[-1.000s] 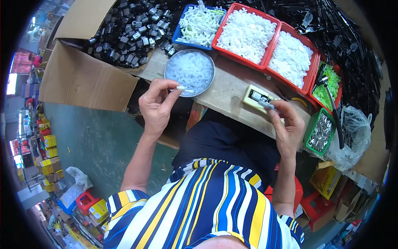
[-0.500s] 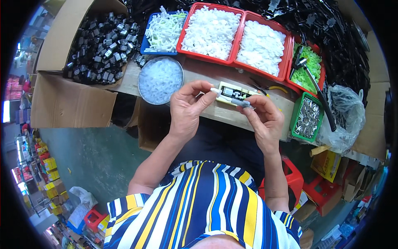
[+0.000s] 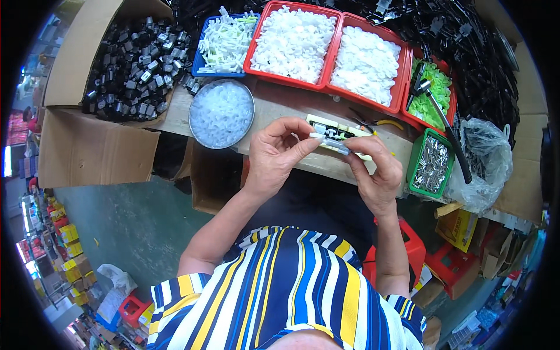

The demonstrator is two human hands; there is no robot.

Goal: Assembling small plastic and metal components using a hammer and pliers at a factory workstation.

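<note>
Left hand (image 3: pixel 283 154): thumb and forefinger pinched on a white piece (image 3: pixel 317 136). Right hand (image 3: pixel 376 172): closed by its fingertips on a grey piece (image 3: pixel 335 145). I find both pieces held close together at the near side of the cream fixture (image 3: pixel 337 123), which lies by the front edge of the bench (image 3: pixel 286 100). Contact between the pieces cannot be confirmed from my view. In my judgement, the step in hand is bringing the two together; the next move calls for careful alignment and light, steady pressure.
</note>
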